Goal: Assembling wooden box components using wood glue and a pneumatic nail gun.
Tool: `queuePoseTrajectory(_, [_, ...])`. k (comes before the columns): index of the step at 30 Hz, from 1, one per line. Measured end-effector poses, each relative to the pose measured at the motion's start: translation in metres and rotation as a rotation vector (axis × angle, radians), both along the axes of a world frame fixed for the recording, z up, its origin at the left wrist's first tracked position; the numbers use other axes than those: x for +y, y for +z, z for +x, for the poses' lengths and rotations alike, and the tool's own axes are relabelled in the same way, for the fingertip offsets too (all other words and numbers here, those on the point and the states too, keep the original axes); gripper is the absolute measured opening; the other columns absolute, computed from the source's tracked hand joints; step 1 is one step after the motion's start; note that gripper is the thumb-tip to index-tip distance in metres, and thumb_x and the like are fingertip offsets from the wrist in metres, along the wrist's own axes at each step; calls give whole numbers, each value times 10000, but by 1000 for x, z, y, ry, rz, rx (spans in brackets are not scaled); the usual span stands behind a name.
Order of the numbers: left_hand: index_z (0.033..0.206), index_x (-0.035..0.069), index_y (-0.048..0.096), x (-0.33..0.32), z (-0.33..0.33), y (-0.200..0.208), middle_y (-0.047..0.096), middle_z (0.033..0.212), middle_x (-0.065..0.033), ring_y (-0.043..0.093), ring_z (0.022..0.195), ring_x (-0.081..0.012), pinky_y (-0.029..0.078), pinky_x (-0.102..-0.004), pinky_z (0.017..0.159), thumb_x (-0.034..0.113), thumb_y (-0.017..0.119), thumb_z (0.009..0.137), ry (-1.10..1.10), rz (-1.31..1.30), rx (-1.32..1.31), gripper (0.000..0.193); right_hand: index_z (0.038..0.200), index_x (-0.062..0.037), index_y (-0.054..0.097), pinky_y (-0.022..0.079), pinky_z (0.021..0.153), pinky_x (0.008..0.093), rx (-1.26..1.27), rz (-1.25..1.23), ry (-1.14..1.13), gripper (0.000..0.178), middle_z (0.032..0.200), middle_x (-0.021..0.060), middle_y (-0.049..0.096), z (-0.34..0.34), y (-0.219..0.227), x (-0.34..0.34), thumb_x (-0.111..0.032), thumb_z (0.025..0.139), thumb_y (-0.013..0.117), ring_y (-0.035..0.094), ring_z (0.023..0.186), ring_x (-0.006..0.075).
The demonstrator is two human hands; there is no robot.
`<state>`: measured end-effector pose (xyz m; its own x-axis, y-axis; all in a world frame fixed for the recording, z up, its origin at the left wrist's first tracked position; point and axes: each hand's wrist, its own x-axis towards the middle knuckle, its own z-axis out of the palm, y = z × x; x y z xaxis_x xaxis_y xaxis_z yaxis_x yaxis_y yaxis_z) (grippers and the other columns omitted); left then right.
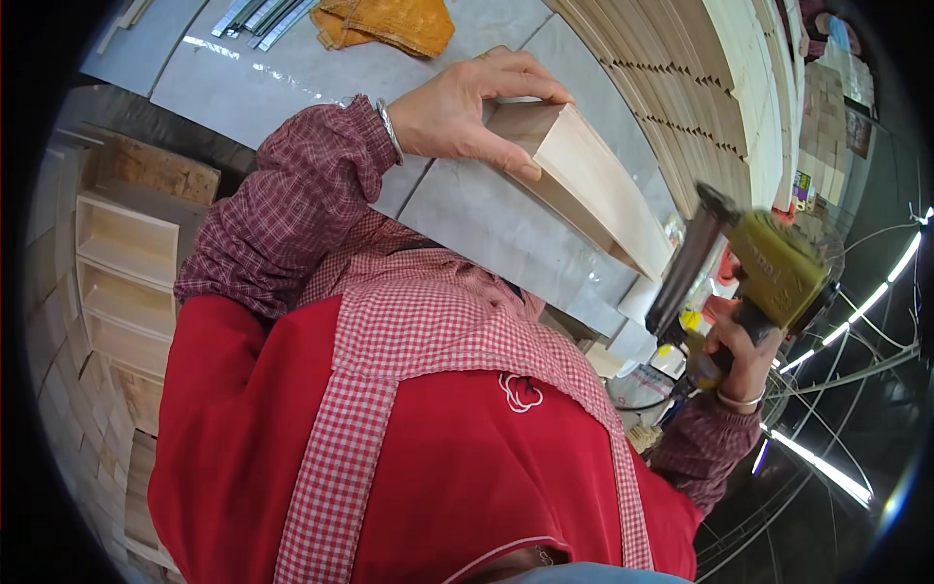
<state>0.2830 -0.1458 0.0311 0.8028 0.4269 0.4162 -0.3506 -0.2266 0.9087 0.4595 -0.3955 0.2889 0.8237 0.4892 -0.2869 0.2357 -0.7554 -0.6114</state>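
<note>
A pale wooden box frame [603, 170] made of thin boards stands on the grey table. My left hand [477, 107] grips its near-left end, thumb on one side and fingers over the opposite edge. Off to the right, my right hand [739, 355] is wrapped round the handle of a pneumatic nail gun [783, 268] with an olive-yellow body and a dark magazine. The gun is held up beside the frame's far right end, apart from it as far as I can see. Part of the gun's handle is hidden by my fingers.
Tall stacks of grooved wooden pieces [671, 88] line the table's far side. An orange cloth [384, 24] and several strips of nails [263, 19] lie at the back left. Wooden trays [126, 238] are stacked at the left, below the marbled grey table [467, 214].
</note>
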Motion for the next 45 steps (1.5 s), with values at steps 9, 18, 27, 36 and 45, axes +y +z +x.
queuePoseTrajectory(9, [1158, 129, 610, -1, 3, 1, 536, 1123, -19, 483, 1050, -189, 374, -315, 975, 136, 806, 577, 4, 34, -48, 613, 810, -19, 629, 361, 450, 209, 244, -214, 257, 108, 568, 12, 550, -34, 0, 79, -69, 763, 712, 463, 457, 95])
queuePoseTrajectory(18, [1143, 122, 613, -3, 6, 0, 537, 1116, -22, 482, 1042, -193, 384, -312, 968, 124, 803, 573, 12, 38, -59, 600, 789, -49, 650, 354, 452, 207, 208, -375, 268, 142, 562, -6, 547, -33, -5, 92, -151, 769, 746, 457, 458, 83])
queuePoseTrajectory(27, [1142, 124, 617, -3, 8, -1, 535, 1113, -26, 485, 1041, -190, 390, -315, 968, 118, 809, 563, 13, 30, -63, 610, 783, -41, 657, 390, 496, 207, 136, -427, 256, 118, 576, -16, 563, -36, -7, 93, -131, 766, 732, 496, 504, 91])
queuePoseTrajectory(36, [1150, 120, 616, -1, 8, -3, 537, 1116, -28, 495, 1039, -190, 393, -317, 966, 119, 808, 566, 3, 14, -72, 615, 988, -4, 599, 438, 522, 240, 167, -258, 564, 286, 784, 65, 612, -29, -14, 80, 32, 716, 681, 537, 560, 144])
queuePoseTrajectory(45, [1154, 113, 612, 0, 8, -3, 540, 1117, -29, 499, 1039, -190, 396, -313, 962, 111, 795, 571, 13, 33, -70, 611, 1134, -11, 585, 522, 734, 304, 34, -273, 846, 394, 1129, 119, 606, -11, -17, 44, -98, 767, 699, 626, 944, 244])
